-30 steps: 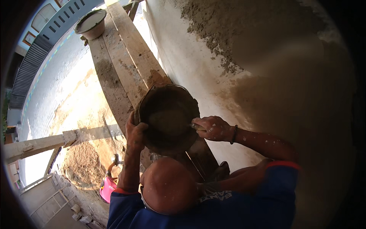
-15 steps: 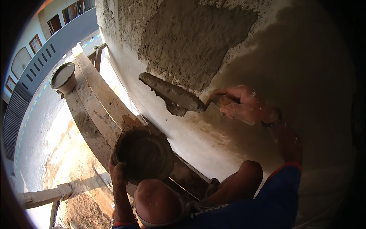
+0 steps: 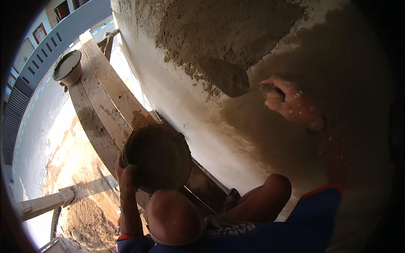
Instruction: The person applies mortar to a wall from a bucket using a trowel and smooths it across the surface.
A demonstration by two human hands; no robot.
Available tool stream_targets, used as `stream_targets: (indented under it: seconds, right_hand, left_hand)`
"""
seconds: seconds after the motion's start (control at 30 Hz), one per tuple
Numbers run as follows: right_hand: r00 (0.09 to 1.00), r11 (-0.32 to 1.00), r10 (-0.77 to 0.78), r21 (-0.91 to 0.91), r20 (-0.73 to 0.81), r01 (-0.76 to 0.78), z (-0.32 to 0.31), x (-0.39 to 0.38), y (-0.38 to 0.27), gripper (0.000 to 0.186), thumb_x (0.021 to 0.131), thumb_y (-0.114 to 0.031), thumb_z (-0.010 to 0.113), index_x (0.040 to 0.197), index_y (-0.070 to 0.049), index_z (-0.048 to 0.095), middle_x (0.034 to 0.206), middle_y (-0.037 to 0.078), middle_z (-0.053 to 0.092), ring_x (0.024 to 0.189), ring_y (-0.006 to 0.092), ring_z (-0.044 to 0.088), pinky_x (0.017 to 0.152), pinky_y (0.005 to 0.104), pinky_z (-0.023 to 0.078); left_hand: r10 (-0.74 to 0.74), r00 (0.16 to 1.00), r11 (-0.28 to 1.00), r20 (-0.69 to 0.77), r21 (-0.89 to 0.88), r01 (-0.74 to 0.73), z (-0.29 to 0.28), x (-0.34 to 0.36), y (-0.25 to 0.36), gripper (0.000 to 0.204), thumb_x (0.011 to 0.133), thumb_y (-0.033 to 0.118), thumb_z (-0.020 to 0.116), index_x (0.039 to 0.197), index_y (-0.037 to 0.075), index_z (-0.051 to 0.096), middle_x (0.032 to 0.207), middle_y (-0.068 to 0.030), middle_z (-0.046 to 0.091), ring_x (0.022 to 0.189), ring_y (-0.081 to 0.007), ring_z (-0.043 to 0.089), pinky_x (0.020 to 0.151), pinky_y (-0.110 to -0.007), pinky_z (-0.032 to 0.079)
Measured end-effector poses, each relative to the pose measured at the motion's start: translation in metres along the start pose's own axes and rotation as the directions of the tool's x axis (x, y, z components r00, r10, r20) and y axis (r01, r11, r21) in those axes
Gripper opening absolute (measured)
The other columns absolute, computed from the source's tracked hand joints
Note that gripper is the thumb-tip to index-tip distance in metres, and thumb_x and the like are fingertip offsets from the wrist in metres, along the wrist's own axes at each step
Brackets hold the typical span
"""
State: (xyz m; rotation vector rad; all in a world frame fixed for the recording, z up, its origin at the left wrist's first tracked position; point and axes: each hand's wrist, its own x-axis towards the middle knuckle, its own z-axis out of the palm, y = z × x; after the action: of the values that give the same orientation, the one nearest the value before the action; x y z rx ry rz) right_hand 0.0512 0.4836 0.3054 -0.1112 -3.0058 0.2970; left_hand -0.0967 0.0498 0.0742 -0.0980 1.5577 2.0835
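My right hand [image 3: 291,103] is closed around the handle of a trowel [image 3: 225,76]. The trowel's blade lies against the wall [image 3: 181,101], at the lower edge of a patch of wet mortar [image 3: 211,33]. My left hand [image 3: 126,170] grips the rim of a round, dark bucket [image 3: 158,158], held tilted with its opening toward me beside my knee. The inside of the bucket is coated with mortar; how much is in it is too dark to tell.
I am crouched on a scaffold of wooden planks [image 3: 99,107] running along the wall. A second bucket [image 3: 67,67] holding grey liquid stands at the planks' far end. A wooden beam [image 3: 46,204] juts out at the left, above sandy ground [image 3: 86,223]. A grey fence [image 3: 46,50] lies beyond.
My right hand has moved up and to the right with the trowel. Its blade, then carrying mortar below the patch, now lies against the mortar. The bucket stays in my left hand.
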Motion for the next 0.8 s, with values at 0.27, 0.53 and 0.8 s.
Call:
stream_targets:
  seconds: [0.27,0.53,0.8]
  right_hand:
    - [0.927,0.885,-0.290,-0.301,0.238,0.355,0.174,0.003,-0.106,0.025,0.083,-0.013,0.062,0.108,-0.010,0.062,0.084,0.015,0.062,0.079,0.0271,0.065,0.066,0.0412,0.055]
    - [0.753,0.990,-0.077,-0.036,0.653,0.133,0.244,-0.009,-0.097,0.032,0.085,-0.012,0.055,0.117,-0.005,0.055,0.084,0.020,0.061,0.079,0.0365,0.064,0.072,0.0474,0.053]
    - [0.761,0.922,-0.216,0.385,0.612,-0.048,0.276,-0.036,-0.108,0.036,0.088,-0.024,0.059,0.119,-0.006,0.056,0.082,0.019,0.066,0.078,0.0374,0.066,0.070,0.0481,0.054]
  left_hand:
    - [0.002,0.996,0.993,0.085,0.120,-0.012,0.015,0.021,-0.023,0.061,0.066,0.001,0.056,0.127,-0.005,0.051,0.113,-0.0136,0.065,0.099,-0.0221,0.064,0.092,-0.032,0.051]
    - [-0.008,0.997,0.984,0.075,0.180,-0.005,0.024,0.010,-0.018,0.061,0.065,0.001,0.058,0.125,-0.006,0.053,0.112,-0.0127,0.065,0.101,-0.0201,0.064,0.093,-0.032,0.050]
    - [-0.034,0.998,0.972,0.055,0.233,0.021,0.018,0.011,-0.025,0.064,0.064,0.003,0.058,0.127,-0.003,0.053,0.115,-0.0119,0.065,0.104,-0.0216,0.062,0.097,-0.033,0.048]
